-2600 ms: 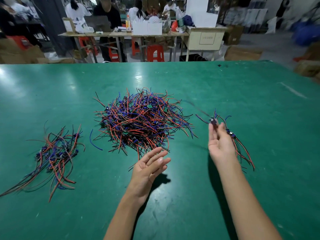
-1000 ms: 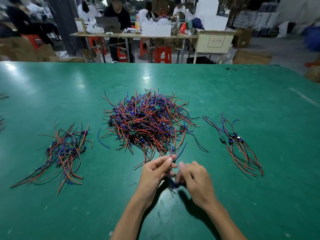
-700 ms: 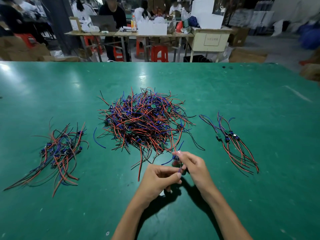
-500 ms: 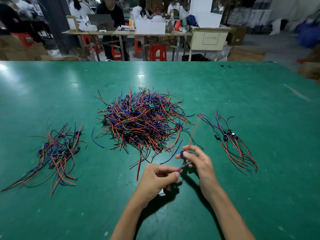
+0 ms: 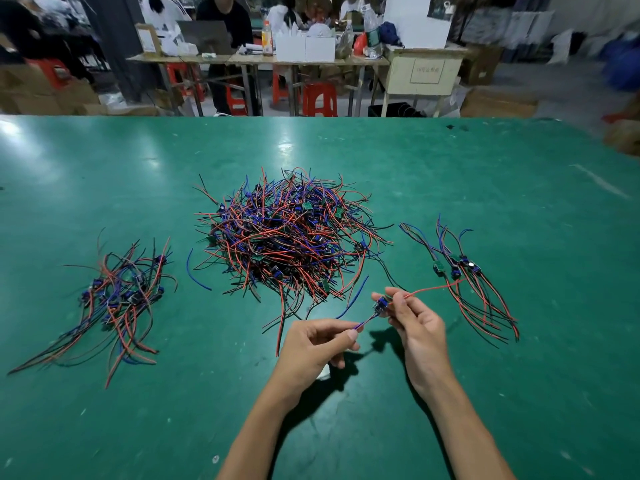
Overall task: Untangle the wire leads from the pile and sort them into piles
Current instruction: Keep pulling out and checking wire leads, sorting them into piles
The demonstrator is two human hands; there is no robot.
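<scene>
Both hands (image 5: 420,332) pinched one lead (image 5: 380,304); two small piles (image 5: 464,271) sorted, the main tangle (image 5: 287,237) mostly remained.

text: none legible | cream cabinet (image 5: 425,69): label too blurred to read | bottle (image 5: 267,39): label unreadable
</scene>
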